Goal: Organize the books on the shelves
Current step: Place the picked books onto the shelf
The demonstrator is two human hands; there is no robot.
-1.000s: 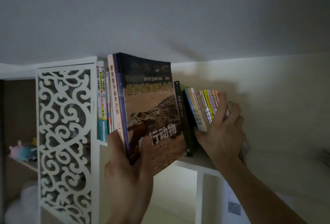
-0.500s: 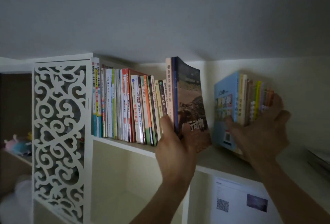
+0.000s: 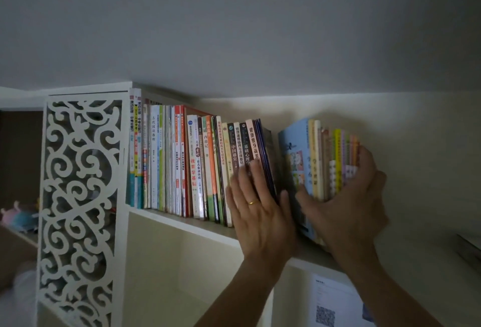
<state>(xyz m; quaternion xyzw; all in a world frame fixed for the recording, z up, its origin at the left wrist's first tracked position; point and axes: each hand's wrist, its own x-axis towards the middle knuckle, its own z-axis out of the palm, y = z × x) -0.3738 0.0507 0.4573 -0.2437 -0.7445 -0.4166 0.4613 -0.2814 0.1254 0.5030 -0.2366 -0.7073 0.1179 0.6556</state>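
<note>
Paperbacks stand spine-out along a white top shelf (image 3: 182, 224) just beneath a dim ceiling, in two groups with a narrow gap between them. A long row of books (image 3: 187, 165), thin glossy spines in red, green, white and orange, runs upright from a white panel with carved scrollwork (image 3: 78, 196) to the left hand (image 3: 256, 205). That hand lies flat with straight fingers against the spines at the row's right end, a gold ring (image 3: 253, 202) on one finger; it grips nothing. The right hand (image 3: 351, 196) curls round a smaller stack of books (image 3: 322, 160), fronted by a light-blue cover, thumb before the cover and fingers over the pastel spines at the far side; the stack leans slightly. Its lower edge is hidden behind the hand, so whether it rests on the shelf cannot be told. Below, a sheet with a QR code (image 3: 325, 315) is cut off by the frame. Soft toys (image 3: 18, 216) at far left are blurred. Low light mutes the smaller print.
</note>
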